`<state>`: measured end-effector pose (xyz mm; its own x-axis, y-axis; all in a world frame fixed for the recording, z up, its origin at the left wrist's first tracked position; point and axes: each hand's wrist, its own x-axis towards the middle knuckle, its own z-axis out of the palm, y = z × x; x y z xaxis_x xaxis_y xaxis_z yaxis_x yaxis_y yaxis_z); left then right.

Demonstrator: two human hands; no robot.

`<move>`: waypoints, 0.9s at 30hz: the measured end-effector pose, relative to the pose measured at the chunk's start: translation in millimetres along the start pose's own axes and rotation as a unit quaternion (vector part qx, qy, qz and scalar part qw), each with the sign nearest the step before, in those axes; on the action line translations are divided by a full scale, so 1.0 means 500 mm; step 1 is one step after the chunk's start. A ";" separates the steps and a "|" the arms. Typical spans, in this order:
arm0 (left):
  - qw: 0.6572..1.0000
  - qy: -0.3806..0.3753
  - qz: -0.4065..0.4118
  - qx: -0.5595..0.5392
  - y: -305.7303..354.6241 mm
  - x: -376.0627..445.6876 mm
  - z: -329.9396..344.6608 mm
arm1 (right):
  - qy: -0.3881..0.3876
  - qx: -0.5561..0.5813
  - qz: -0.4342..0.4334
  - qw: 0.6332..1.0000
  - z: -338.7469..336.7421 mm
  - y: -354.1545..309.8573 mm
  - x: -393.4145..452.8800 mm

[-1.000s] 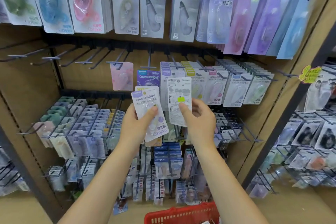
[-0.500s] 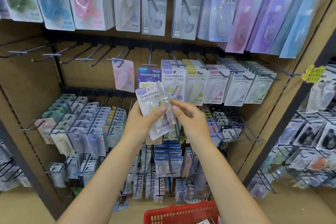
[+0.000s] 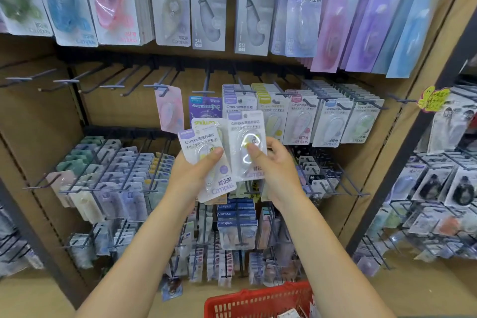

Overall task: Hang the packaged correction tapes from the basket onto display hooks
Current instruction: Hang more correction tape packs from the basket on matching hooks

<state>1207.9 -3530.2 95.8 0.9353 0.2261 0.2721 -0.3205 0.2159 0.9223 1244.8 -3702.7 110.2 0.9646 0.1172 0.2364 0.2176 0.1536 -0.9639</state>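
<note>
A: What do the hands hold?
B: The left hand grips a small stack of Campus correction tape packs; the right hand pinches one more pack just beside it, front showing.
A: And the basket?
B: The red basket sits below, beneath the display hooks.

L hand grips pack stack; R hand pinches single pack before hooks.

Both forearms bare, no sleeves, rings or watch; short plain nails.
</note>
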 end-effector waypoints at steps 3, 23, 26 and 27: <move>1.000 0.023 -0.003 0.008 0.008 0.000 -0.008 | 0.025 -0.011 -0.022 0.999 0.006 -0.011 0.027; 0.997 0.023 -0.012 0.075 0.018 0.008 -0.037 | 0.102 0.017 0.145 0.984 0.091 0.031 0.168; 0.996 0.055 -0.027 0.071 0.018 0.008 -0.043 | 0.090 -0.020 0.160 0.983 0.071 0.039 0.134; 0.996 0.059 -0.031 0.064 0.018 0.008 -0.043 | 0.084 -0.031 0.163 0.983 0.061 0.043 0.116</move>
<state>1205.5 -3506.8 99.3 0.9264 0.3272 0.1864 -0.2337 0.1116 0.9659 1300.8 -3662.6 107.1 0.9944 -0.0136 -0.1047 -0.1034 0.0749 -0.9918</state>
